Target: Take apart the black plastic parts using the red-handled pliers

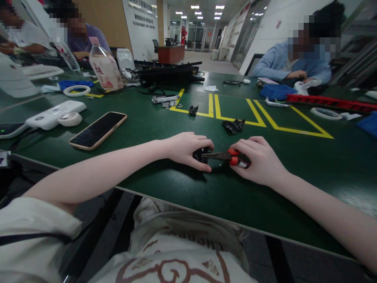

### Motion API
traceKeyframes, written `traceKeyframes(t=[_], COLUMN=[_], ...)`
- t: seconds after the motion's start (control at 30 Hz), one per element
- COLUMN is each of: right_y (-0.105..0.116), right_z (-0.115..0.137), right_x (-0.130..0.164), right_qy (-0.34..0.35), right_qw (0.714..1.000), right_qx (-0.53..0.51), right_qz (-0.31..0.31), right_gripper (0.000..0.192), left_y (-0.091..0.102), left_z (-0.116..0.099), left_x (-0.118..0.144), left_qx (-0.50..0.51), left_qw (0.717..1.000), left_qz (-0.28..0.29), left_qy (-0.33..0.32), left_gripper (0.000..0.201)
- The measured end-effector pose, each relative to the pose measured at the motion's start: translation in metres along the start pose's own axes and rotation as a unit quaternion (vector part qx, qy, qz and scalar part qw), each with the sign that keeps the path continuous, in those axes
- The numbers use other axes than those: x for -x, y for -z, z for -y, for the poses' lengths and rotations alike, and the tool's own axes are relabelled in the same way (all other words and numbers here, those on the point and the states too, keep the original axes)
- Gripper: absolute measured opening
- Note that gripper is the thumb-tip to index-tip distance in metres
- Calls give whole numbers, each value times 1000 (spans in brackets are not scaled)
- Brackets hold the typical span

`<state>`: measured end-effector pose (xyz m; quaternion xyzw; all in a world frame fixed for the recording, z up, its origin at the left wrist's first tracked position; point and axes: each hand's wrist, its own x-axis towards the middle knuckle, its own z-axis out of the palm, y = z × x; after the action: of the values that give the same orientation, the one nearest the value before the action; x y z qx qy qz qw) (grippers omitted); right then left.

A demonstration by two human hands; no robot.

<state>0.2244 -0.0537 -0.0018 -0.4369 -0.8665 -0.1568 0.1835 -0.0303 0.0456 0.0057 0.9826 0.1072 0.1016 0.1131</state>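
Left hand (187, 151) from my end: part-curled, not clenched. Thumb runs along the near side, fingers bend over the far side, and a small black piece (198, 155) is held between them. Mouth of that grip opens to the right. I can't tell exactly which fingertips press on the piece; the hand covers much of it.

Right hand (259, 161): wrapped round the pliers (226, 156), fingers curled over the red grips, palm side toward the left hand.

Pliers: long axis runs left-right across my view, close to level, handle end a touch nearer the wearer. Narrow nose points left, into the left hand's grip, tips at the black piece. I can't tell if the nose is biting on it or just touching.

Black piece: between the two hands, over the near part of the green table (176, 192). Too dark and covered for me to read its own long axis.

Around: larger black scrap (233, 125) just beyond the right hand, by the yellow tape lines (241, 122). Smaller black scrap (193, 110) farther out, to its left. Phone (98, 130) lies face up beyond the left forearm, long axis slanting away to the right.
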Motion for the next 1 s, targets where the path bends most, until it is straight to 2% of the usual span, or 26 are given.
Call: traceKeyframes(t=[0.2,1.0], right_y=[0,-3], right_z=[0,-1], right_x=[0,1], right_qy=[31,3], right_qw=[998,1000], right_qx=[49,19], right_qz=[-35,-2], right_gripper=[16,17], left_y=[0,-6], left_z=[0,3], left_x=[0,0], left_qx=[7,15], left_qw=[1000,1000], left_qz=[-3,-21], left_qy=[-6,-7], left_gripper=[60,68])
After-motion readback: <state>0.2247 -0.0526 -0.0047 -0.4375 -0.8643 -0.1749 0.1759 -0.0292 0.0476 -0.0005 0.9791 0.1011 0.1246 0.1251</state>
